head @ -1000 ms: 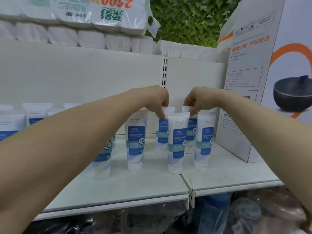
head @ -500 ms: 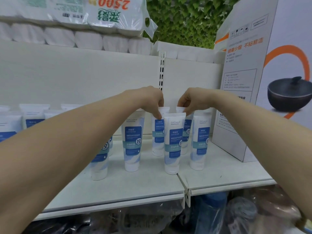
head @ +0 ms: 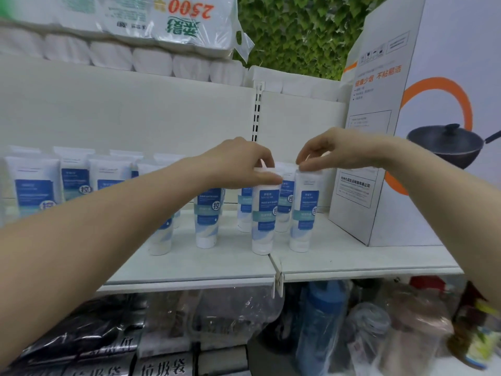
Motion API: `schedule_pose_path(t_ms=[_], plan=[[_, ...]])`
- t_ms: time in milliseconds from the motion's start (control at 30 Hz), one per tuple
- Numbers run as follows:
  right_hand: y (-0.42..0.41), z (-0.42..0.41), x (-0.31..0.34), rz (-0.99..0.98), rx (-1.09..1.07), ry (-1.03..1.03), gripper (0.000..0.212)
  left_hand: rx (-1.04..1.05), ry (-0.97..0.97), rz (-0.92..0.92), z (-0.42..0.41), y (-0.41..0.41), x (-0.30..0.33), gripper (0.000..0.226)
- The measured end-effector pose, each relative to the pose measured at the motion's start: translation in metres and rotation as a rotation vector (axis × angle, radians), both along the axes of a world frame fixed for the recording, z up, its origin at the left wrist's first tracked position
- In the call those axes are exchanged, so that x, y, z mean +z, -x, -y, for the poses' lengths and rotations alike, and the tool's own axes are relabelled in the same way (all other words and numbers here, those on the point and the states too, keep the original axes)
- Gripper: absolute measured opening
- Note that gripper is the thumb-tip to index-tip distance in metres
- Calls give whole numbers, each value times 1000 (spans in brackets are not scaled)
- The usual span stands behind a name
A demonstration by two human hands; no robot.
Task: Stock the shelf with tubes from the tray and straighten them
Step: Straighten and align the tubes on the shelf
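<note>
Both arms reach over the white shelf (head: 189, 263) toward a cluster of white-and-blue tubes standing cap-down, long axes upright, crimped ends at the top. The left hand (head: 238, 164) pinches the crimped top of the front centre tube (head: 264, 218) between thumb and fingers (head: 271, 180); that tube stands just behind the seam where two shelf boards meet, close to the front edge. The right hand (head: 336, 151) has its fingertips (head: 305, 167) narrowed onto the top of the right tube (head: 303, 213), which stands just beside the centre one, slightly tilted. Two more tubes stand behind this pair, partly hidden. Another upright tube (head: 207, 215) stands to the left with a bare gap between, and a further one is mostly covered by the left forearm. A row of tubes (head: 73, 180) lines the back at far left.

To the right, a large cookware box (head: 379, 158) stands on the shelf, with a strip of open shelf between it and the right tube. In front of the tubes a band of bare shelf runs to the edge. Wrapped paper rolls (head: 151, 58) sit on top of the back panel.
</note>
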State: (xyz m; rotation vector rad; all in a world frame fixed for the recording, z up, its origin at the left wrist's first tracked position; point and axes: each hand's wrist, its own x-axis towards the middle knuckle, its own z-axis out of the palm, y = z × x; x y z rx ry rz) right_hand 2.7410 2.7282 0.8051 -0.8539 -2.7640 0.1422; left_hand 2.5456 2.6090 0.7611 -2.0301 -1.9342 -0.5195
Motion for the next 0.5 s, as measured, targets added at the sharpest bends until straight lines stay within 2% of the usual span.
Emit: schedule_pose_path(t_ms=[133,500], plan=[[-1,-3,-20,45,-5,-10,30,40,-18,-20,2,-6,-9,45],[2,3,-37,-39,48,-2,25,99,-11,-1,17,-14,-8,44]])
